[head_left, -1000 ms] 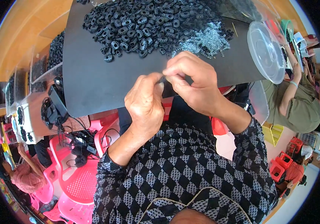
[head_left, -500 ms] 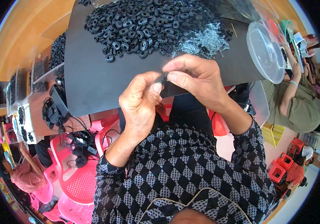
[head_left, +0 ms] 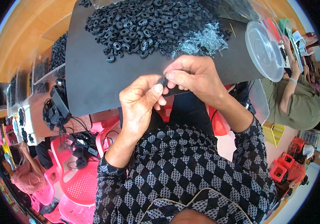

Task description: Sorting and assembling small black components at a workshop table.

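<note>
Close to the table's near edge, my left hand (head_left: 139, 99) pinches a small black plastic part (head_left: 163, 80) between thumb and forefinger. My right hand (head_left: 197, 76) meets it from the other side, thumb and forefinger pressed together at the part's upper end. Whatever those right fingertips hold is too small and covered to name. Beyond my hands lies a big heap of black plastic parts with holes (head_left: 141, 28). Against its right side rests a pile of small silver coil springs (head_left: 203, 41).
The dark tabletop (head_left: 89, 82) carries a round clear plastic lid (head_left: 264, 52) at its right edge. To the left are clear bins, a black power adapter with cables (head_left: 57, 106) and a pink chair (head_left: 79, 183). A person in a green top (head_left: 298, 104) sits at right.
My hands stay together at nearly the same spot. The fingers have shifted slightly, and the black part now shows more clearly between them.
</note>
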### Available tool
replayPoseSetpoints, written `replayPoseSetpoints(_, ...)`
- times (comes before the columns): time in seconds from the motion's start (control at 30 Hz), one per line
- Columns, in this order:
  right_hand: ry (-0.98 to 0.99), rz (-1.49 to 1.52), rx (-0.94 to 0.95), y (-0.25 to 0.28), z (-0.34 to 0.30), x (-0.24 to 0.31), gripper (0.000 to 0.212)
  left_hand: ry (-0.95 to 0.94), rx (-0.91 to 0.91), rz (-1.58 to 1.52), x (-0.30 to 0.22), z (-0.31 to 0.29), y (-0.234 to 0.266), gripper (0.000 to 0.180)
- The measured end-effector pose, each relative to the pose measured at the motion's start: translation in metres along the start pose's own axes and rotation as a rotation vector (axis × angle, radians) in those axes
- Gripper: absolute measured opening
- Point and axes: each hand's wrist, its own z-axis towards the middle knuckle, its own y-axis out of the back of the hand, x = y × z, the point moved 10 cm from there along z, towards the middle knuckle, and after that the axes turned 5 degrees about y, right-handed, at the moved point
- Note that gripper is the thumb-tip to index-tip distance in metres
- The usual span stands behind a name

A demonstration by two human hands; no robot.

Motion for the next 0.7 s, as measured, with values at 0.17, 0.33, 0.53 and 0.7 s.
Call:
replayPoseSetpoints(0.17,0.028,-0.072,-0.025,0.0012,0.0019,0.0027,0.016,0.031,-0.03,0.036,0.0025,-0.0017,0.0015,0.018)
replayPoseSetpoints(0.33,-0.038,-0.143,0.013,-0.0004,0.0026,-0.0052,0.018,0.008,-0.081,0.109,-0.0017,-0.004,0.0037,0.018)
replayPoseSetpoints(0.53,0.018,-0.187,0.054,-0.0026,-0.0009,0.0,0.018,0.012,-0.059,0.073,-0.001,-0.0023,0.0052,0.016)
replayPoseSetpoints(0.7,0.081,-0.271,0.084,-0.0042,-0.0019,0.0033,0.016,-0.023,-0.079,0.155,-0.0018,-0.0049,0.0045,0.016)
